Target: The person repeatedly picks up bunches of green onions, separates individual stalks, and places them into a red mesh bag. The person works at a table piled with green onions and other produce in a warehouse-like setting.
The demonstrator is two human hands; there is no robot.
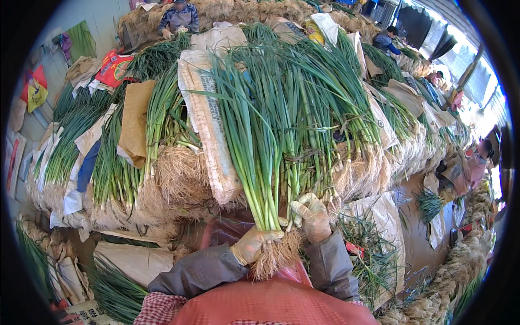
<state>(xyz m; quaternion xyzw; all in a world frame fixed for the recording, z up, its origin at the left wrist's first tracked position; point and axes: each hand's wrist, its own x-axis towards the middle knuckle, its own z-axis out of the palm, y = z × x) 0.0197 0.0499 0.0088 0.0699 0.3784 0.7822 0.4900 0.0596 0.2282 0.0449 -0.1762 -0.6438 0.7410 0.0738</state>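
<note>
My left hand (pixel 254 243), in a pale stained glove, is closed around the white lower stems of a bunch of long green onions (pixel 260 191). Their tan roots (pixel 274 258) hang below it, over the red apron (pixel 272 302) on my lap. Just right of the bunch, my gloved right hand (pixel 313 217) has its fingers curled at the lower stem of a green onion beside the pile; how firmly it grips is hard to tell. More green onions (pixel 308 134) lie straight ahead, leaves pointing away from me and roots towards me.
A woven sack (pixel 209 130) lies left of the bunch, and brown paper (pixel 136 122) farther left. Loose leaves and scraps (pixel 369 256) lie on a sheet at right. Rows of onions with roots surround me. One person (pixel 178 18) sits at the far side, others at right.
</note>
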